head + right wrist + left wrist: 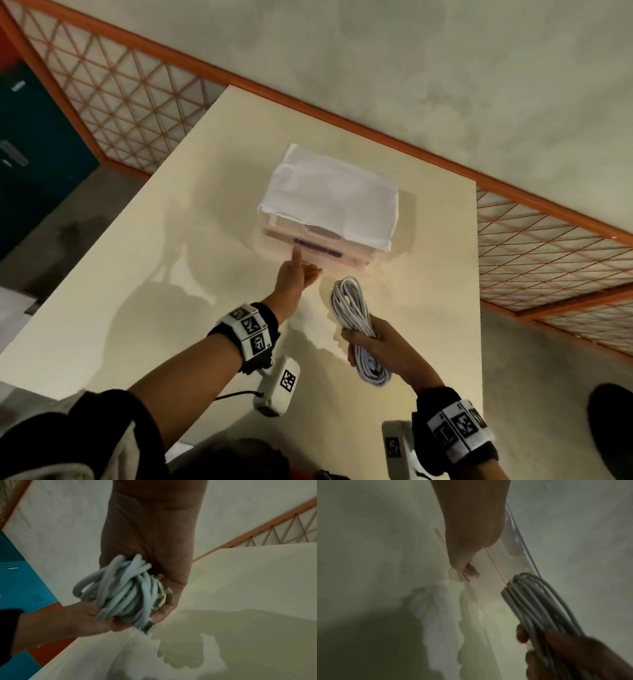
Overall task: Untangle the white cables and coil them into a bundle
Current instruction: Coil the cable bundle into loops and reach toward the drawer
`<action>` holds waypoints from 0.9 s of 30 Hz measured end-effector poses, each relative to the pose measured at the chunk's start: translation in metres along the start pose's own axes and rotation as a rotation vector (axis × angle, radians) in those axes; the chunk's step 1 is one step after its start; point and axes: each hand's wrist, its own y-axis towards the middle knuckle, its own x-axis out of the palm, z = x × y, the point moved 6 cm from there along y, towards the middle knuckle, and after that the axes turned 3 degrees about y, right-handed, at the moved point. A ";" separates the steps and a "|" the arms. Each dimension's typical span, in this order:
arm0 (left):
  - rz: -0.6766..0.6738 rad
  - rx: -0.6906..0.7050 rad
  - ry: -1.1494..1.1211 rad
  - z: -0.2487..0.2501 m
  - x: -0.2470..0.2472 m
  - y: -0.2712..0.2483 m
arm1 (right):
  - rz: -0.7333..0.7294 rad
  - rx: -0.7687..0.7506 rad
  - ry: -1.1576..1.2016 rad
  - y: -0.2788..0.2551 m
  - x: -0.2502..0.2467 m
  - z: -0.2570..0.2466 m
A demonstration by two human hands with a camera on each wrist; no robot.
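My right hand (pixel 380 342) grips a coiled bundle of white cables (pixel 352 318) around its middle, a little above the cream table (pixel 154 257). Loops stick out of both sides of the fist, and metal plug ends (pixel 149 626) show at the palm. In the right wrist view the bundle (pixel 123 591) fills the grip of the hand (pixel 154 563). My left hand (pixel 296 274) reaches forward to a clear plastic box (pixel 322 248). Its thumb touches the box's front and its fingers lie straight at the lower edge. In the left wrist view the hand (pixel 471 540) meets the box edge (pixel 496 568) with the bundle (pixel 539 604) just to its right.
A white cloth (pixel 329 195) covers the top of the box, which stands mid-table toward the far side. The table's right edge (pixel 478 274) lies close beside the bundle. A teal cabinet (pixel 30 154) stands at the left, and an orange lattice railing (pixel 548 246) runs along the wall.
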 end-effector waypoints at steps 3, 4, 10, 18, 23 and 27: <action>-0.004 0.016 0.045 -0.004 -0.010 -0.011 | -0.050 -0.042 -0.088 0.010 -0.006 -0.022; -0.008 0.010 0.064 -0.007 -0.015 -0.013 | -0.052 -0.056 -0.124 0.016 -0.007 -0.031; -0.072 -0.066 0.020 -0.029 -0.035 -0.031 | -0.090 -0.093 -0.345 0.073 -0.002 -0.073; -0.122 -0.102 0.012 -0.022 -0.035 -0.038 | -0.270 0.072 -0.567 0.124 0.013 -0.068; -0.128 -0.112 0.027 -0.022 -0.034 -0.040 | -0.248 0.148 -0.462 0.122 0.004 -0.062; -0.124 -0.127 0.030 -0.022 -0.035 -0.041 | -0.148 0.139 -0.330 0.125 0.000 -0.049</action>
